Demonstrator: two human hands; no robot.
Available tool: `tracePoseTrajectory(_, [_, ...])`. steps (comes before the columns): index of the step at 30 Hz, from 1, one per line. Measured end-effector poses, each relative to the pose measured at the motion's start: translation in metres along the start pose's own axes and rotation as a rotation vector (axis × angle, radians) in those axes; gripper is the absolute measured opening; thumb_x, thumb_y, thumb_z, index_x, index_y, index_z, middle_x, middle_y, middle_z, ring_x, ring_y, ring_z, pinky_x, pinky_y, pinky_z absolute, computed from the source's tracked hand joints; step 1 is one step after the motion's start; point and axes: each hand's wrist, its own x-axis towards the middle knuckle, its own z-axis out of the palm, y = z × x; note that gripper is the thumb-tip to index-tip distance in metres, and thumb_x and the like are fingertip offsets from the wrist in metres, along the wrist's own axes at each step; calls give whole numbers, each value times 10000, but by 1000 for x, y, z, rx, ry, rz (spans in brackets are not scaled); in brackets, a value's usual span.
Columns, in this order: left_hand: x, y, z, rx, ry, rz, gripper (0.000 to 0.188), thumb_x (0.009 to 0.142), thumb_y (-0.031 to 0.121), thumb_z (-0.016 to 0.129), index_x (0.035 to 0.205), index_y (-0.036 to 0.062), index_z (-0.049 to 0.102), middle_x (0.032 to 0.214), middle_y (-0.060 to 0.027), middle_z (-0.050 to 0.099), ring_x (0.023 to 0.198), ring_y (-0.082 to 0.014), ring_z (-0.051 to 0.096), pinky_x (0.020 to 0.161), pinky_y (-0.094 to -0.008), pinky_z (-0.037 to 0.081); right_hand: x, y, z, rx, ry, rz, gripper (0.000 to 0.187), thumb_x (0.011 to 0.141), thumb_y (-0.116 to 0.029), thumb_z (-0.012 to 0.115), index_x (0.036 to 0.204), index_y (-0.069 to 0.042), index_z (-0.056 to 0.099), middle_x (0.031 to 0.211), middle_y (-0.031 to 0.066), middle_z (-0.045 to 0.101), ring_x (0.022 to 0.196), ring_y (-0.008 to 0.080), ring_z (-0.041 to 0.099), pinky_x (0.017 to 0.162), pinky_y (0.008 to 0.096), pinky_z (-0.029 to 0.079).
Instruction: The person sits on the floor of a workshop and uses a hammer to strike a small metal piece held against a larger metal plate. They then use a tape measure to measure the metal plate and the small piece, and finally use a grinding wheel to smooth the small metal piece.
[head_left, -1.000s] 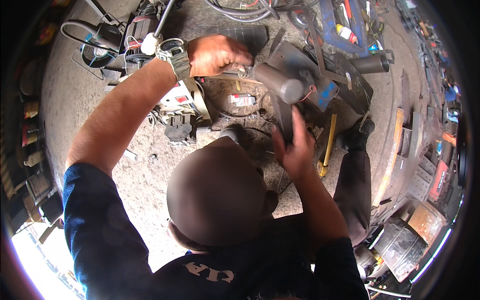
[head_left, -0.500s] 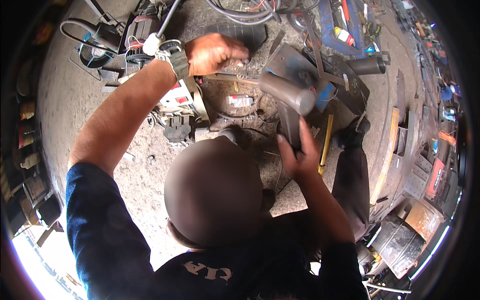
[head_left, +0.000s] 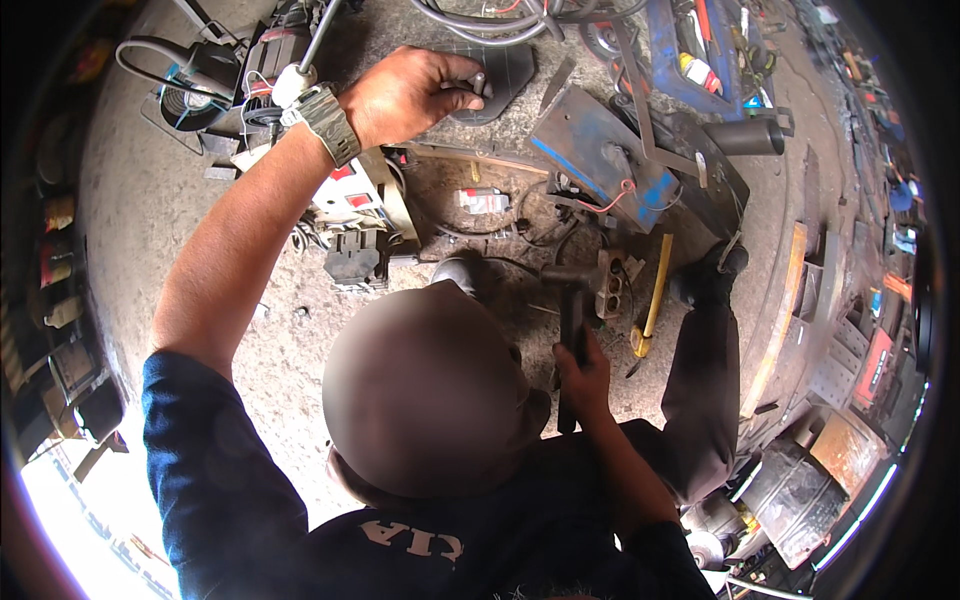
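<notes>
My left hand [head_left: 415, 95], with a watch at its wrist, pinches a short metal pin-like punch [head_left: 480, 84] between thumb and fingers. The punch stands over a dark flat plate [head_left: 505, 85] with thin light lines on it; whether its tip touches the plate is hidden. On the right, my right hand [head_left: 587, 378] is wrapped round the handle of a hammer [head_left: 571, 318]. The hammer's head points away from me, well short of the plate. Near it lies a small block with round holes [head_left: 612, 284].
A yellow-handled tool [head_left: 656, 290] lies right of the hammer. Beyond it are a blue-painted metal plate [head_left: 590, 150] and a blue toolbox [head_left: 665, 75] with tools. A welding-type machine [head_left: 350, 195] and a clamp-like block [head_left: 357, 260] sit left of centre. Cables [head_left: 490, 30] coil at the far edge.
My right hand and the hammer have moved back toward me and down from a raised place. My left hand has shifted slightly away and left, and the punch now shows clearly over the plate.
</notes>
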Motion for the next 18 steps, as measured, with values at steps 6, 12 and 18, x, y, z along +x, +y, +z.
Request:
tracePoseTrajectory(6, [-1,-2,4,-43,63,53,175,953,146,724,1085,33,699,919,-139,740,822,-227,717,776,-353,549,3,26,1,-19,-37,-56,643,952,-188,714,1487,53,452,1029,51,655,834,92,598,721,266,510])
tracePoseTrajectory(12, [-2,-6,6,-50,73,105,170,957,144,719,1075,25,688,902,-146,722,805,-240,693,761,-365,538,2,6,0,-66,-93,-17,662,952,-186,711,1502,57,434,1295,150,640,1150,186,603,992,327,480])
tracePoseTrajectory(18, [0,-2,3,18,12,91,188,959,147,721,1082,10,685,889,-132,717,790,-220,673,767,-351,531,4,9,2,-89,-107,-28,665,957,-185,706,1506,62,425,1393,190,601,1253,214,578,1062,341,447])
